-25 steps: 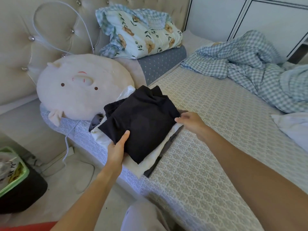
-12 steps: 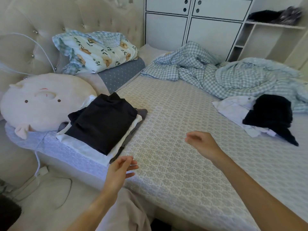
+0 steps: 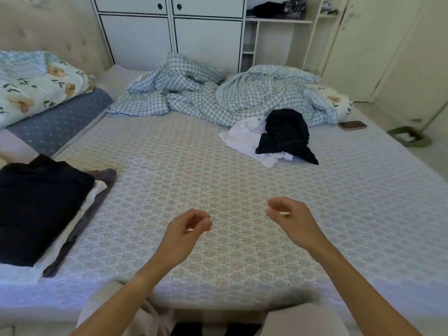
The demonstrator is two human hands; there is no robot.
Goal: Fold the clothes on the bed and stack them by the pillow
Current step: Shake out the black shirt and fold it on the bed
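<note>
A stack of folded clothes (image 3: 36,209) lies at the bed's left edge, a black garment on top, white and grey ones under it. Across the bed, unfolded, a black garment (image 3: 286,134) lies crumpled over a white garment (image 3: 244,139). My left hand (image 3: 186,231) and my right hand (image 3: 288,219) hover over the middle of the patterned bed sheet (image 3: 194,180), fingers loosely curled, holding nothing. Both are well short of the unfolded pile.
A rumpled blue checked quilt (image 3: 218,93) fills the far side of the bed. A floral pillow (image 3: 36,86) rests on a blue-grey cushion (image 3: 55,127) at the left. A phone (image 3: 352,125) lies near the right edge. White cabinets (image 3: 169,30) stand behind.
My hands let go of the folded stack and moved right to the middle of the bed. My view swung right, bringing the unfolded black and white garments into sight.
</note>
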